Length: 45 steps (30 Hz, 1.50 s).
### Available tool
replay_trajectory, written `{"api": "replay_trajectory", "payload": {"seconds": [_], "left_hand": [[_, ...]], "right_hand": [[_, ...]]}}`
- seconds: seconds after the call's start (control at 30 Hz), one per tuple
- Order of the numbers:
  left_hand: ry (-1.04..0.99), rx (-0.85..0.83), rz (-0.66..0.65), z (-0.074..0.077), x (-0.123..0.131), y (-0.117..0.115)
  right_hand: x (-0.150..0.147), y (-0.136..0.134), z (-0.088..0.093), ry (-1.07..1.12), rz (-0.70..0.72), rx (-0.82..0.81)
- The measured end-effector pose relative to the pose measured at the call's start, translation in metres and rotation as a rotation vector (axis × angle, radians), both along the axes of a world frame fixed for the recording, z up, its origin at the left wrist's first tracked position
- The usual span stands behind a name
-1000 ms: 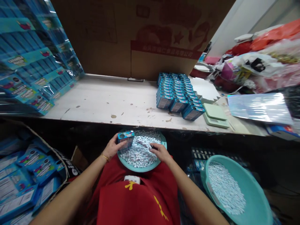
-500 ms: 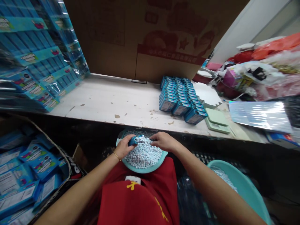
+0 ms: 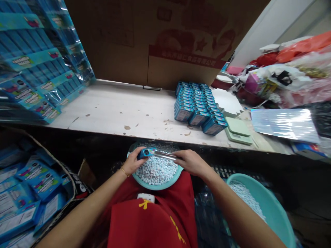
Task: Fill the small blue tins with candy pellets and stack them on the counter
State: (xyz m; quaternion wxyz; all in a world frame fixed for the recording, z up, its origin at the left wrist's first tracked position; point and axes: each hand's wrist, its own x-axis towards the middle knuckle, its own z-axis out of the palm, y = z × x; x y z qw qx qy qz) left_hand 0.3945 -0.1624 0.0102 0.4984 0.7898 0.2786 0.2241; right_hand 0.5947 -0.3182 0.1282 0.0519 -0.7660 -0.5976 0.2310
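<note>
A teal bowl (image 3: pixel 155 186) full of small pale blue-white candies (image 3: pixel 156 168) rests on my lap, just under the table's front edge. Over the candies my left hand (image 3: pixel 133 162) is closed on a small blue tin (image 3: pixel 147 152). My right hand (image 3: pixel 190 162) is closed on a thin silvery piece (image 3: pixel 165 156) that runs from the tin toward it. I cannot tell exactly what that piece is.
Several rows of the same blue tins (image 3: pixel 198 107) stand on the worn white table (image 3: pixel 116 110), beside a green scale (image 3: pixel 239 130). Wrapped blue packs (image 3: pixel 33 69) are stacked at left, a box of blue cartons (image 3: pixel 28 182) lower left, a second teal basin (image 3: pixel 261 206) lower right, bags (image 3: pixel 284 75) far right.
The left hand dipped the tin down into the candies, then lifted it level. The right hand moved up from the heap and now grips the silvery piece beside the tin.
</note>
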Motion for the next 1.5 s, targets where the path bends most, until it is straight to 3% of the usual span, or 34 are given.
{"api": "replay_trajectory", "payload": {"seconds": [0.1, 0.17, 0.23, 0.33, 0.47, 0.63, 0.8, 0.9, 1.1, 1.27, 1.5], "left_hand": [[-0.042, -0.266, 0.09, -0.003, -0.006, 0.002], [-0.088, -0.47, 0.119, -0.008, -0.007, 0.002], [-0.13, -0.617, 0.142, -0.015, -0.003, -0.002], [-0.178, -0.708, 0.168, -0.024, 0.007, -0.008], [-0.221, -0.778, 0.146, -0.027, 0.017, -0.017], [-0.279, -0.849, 0.124, -0.016, 0.013, -0.021], [-0.279, -0.719, 0.169, -0.007, -0.007, -0.005], [-0.212, -0.519, 0.185, -0.006, -0.018, 0.007], [-0.021, -0.131, 0.064, -0.005, -0.012, 0.008], [0.04, 0.076, -0.023, -0.005, 0.001, 0.0], [0.065, 0.156, -0.02, -0.007, 0.005, 0.0]], "right_hand": [[0.02, -0.04, -0.042, 0.078, -0.093, -0.002], [0.018, -0.053, -0.077, 0.055, -0.174, -0.043], [0.006, -0.05, -0.111, 0.016, -0.226, -0.058], [-0.018, -0.025, -0.151, 0.001, -0.253, -0.013], [-0.028, 0.001, -0.18, 0.125, -0.303, 0.074], [-0.018, -0.001, -0.192, 0.419, -0.287, 0.263], [-0.013, 0.0, -0.169, 0.626, -0.27, 0.35], [-0.008, -0.001, -0.14, 0.664, -0.243, 0.355], [0.003, 0.002, -0.076, 0.676, -0.112, 0.287], [0.001, 0.025, -0.031, 0.416, 0.027, 0.14], [-0.014, 0.059, 0.012, -0.057, 0.137, -0.131]]}}
